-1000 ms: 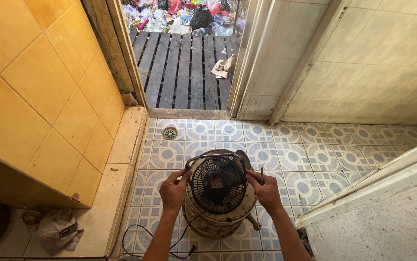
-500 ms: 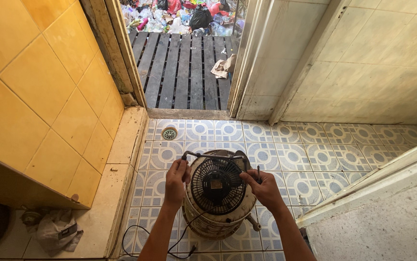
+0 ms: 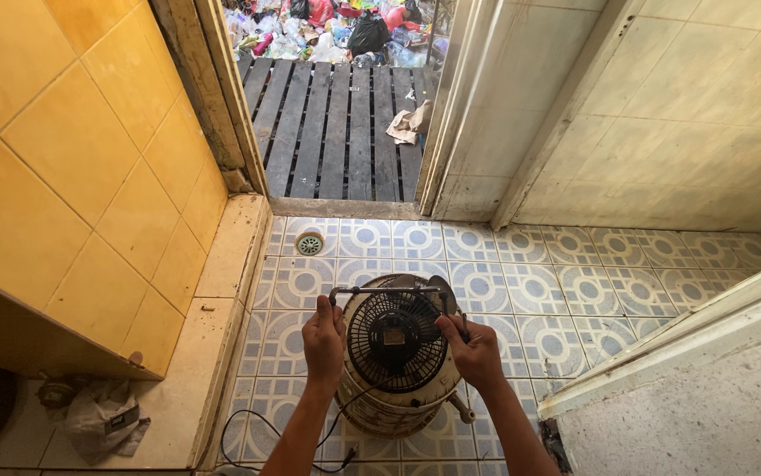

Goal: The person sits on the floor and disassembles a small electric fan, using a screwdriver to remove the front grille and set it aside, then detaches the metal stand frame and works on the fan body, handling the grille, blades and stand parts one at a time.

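A small round fan (image 3: 396, 353) with a dirty beige body and a black front grille lies face up on the patterned tile floor (image 3: 521, 291). My left hand (image 3: 324, 339) grips the left rim of the grille. My right hand (image 3: 474, 349) grips the right rim. A thin dark metal handle bar (image 3: 386, 290) crosses the far side of the fan just beyond my fingers. A black power cord (image 3: 257, 427) trails from the fan toward the lower left.
A round floor drain (image 3: 310, 243) sits near the doorway. Beyond it a dark wooden slat deck (image 3: 336, 115) leads to a pile of rubbish. Yellow tiled wall (image 3: 72, 167) stands left, a crumpled rag (image 3: 103, 416) lies lower left, a pale ledge (image 3: 689, 353) rises right.
Both hands have moved inward from the fan's sides onto the rim of the grille. The fan itself has stayed in place.
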The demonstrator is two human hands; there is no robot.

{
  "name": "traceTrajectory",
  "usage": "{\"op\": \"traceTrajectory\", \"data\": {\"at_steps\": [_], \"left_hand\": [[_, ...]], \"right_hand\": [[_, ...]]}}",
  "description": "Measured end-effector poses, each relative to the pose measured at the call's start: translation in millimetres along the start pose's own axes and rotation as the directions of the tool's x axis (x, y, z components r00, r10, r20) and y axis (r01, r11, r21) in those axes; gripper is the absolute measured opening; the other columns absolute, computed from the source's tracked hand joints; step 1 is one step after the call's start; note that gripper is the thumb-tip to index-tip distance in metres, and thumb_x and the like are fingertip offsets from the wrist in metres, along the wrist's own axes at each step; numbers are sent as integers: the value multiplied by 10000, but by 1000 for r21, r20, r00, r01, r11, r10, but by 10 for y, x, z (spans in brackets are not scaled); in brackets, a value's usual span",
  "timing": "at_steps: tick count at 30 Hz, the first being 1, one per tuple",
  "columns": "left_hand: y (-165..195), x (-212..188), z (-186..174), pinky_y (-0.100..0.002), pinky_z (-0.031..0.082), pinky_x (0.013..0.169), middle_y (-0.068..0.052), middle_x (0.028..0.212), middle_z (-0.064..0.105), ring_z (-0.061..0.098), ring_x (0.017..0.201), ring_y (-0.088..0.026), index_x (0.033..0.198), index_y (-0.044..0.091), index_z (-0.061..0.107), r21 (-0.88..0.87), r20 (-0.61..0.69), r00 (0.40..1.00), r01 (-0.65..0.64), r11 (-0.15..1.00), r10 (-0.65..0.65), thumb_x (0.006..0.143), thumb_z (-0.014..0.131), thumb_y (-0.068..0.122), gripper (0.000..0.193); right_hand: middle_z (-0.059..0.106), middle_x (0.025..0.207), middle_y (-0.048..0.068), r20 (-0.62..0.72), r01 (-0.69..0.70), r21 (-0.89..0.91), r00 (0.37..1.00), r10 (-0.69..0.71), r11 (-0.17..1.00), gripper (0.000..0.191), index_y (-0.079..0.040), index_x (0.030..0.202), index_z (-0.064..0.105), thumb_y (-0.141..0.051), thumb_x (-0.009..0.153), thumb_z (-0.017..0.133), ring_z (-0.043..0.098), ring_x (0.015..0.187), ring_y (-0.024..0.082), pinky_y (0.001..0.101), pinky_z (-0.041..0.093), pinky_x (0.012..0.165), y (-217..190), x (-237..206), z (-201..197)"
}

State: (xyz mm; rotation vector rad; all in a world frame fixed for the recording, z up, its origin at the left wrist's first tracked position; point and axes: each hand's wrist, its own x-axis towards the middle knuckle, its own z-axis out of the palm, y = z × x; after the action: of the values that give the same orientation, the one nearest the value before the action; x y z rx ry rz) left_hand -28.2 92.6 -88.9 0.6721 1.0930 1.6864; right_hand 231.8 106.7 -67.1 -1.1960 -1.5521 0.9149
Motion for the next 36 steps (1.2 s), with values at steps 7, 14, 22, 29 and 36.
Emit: {"op": "traceTrajectory", "data": {"at_steps": [7, 14, 22, 29, 36], "left_hand": [[169, -43, 37, -268, 168, 389, 78, 533, 300, 210, 428, -57, 639, 153, 423, -35, -17, 999, 31, 999, -32, 1069, 458, 503, 555], [450, -50, 156, -251, 192, 457, 84, 572, 340, 239, 502, -38, 805, 83, 644, 73, 147, 970, -204, 976, 192, 1080, 475, 415, 463], [413, 53, -62, -264, 216, 472, 66, 578, 394, 271, 510, -51, 762, 62, 642, 17, 230, 942, -255, 967, 245, 1074, 512, 320, 426], [441, -24, -73, -259, 320, 506, 37, 591, 518, 418, 545, -58, 678, 33, 634, 192, 338, 875, -425, 884, 347, 1024, 582, 267, 421], [558, -53, 115, -263, 287, 509, 43, 558, 455, 359, 536, -59, 661, 43, 622, 242, 288, 906, -381, 892, 309, 1030, 575, 265, 433]], "right_hand": [[618, 558, -38, -7, -33, -62, 999, 33, 998, 231, -16, 1000, 823, -212, 967, 706, 464, 512, 43, 265, 363, 462, -167, -5, 11], [515, 532, -58, -116, -79, -175, 991, 59, 981, 242, -30, 1039, 816, -240, 957, 728, 378, 505, 28, 266, 291, 458, -369, 102, -13], [487, 513, -78, -23, -131, 251, 990, 141, 959, 288, -29, 1110, 776, -246, 939, 694, 365, 411, 24, 242, 257, 378, -373, 148, -188], [654, 634, -62, 59, -35, 128, 998, 28, 991, 316, -7, 1081, 805, -291, 954, 748, 542, 549, 18, 222, 425, 514, -536, 139, -224], [527, 535, -49, 54, -154, -163, 985, 164, 975, 368, -19, 1100, 762, -309, 874, 783, 449, 486, 55, 261, 338, 483, -759, 125, -228]]}}
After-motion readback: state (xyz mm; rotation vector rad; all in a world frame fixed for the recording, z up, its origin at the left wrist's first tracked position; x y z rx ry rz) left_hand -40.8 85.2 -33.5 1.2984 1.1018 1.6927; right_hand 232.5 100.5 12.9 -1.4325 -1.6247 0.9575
